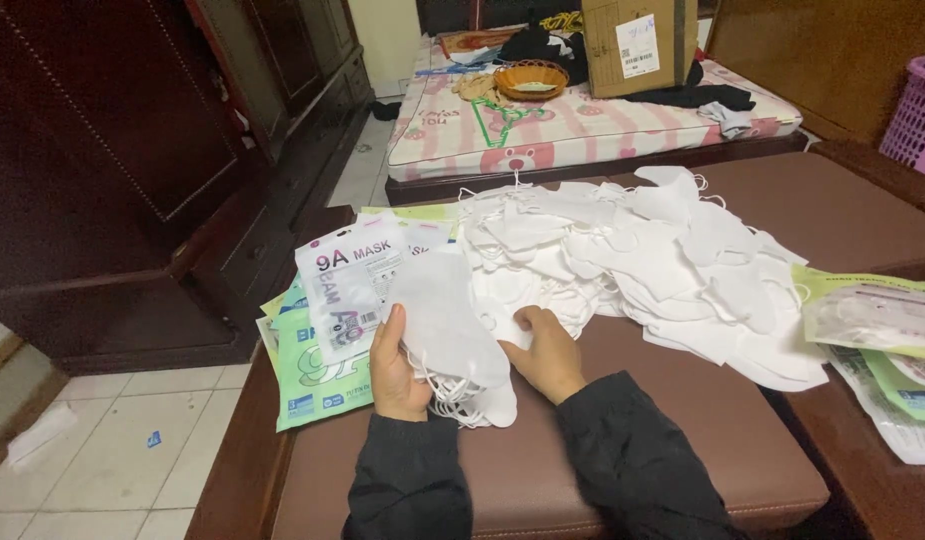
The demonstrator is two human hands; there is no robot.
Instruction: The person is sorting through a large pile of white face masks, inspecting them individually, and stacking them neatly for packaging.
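My left hand (394, 372) grips a stack of white face masks (447, 320) together with a clear plastic mask pouch (350, 280), held upright above the brown cushioned bench (602, 460). My right hand (548, 356) rests on the bench just right of the stack, fingers curled on a mask at the edge of the large loose pile of white masks (642, 260). Both arms wear dark sleeves.
Green and white mask packets (312, 375) lie at the bench's left end, more packets (877, 330) at the right. Behind is a pink mattress (582, 125) with a cardboard box (637, 42) and a woven basket (530, 78). A dark wooden cabinet (132, 150) stands left; a purple basket (917, 110) sits at the far right.
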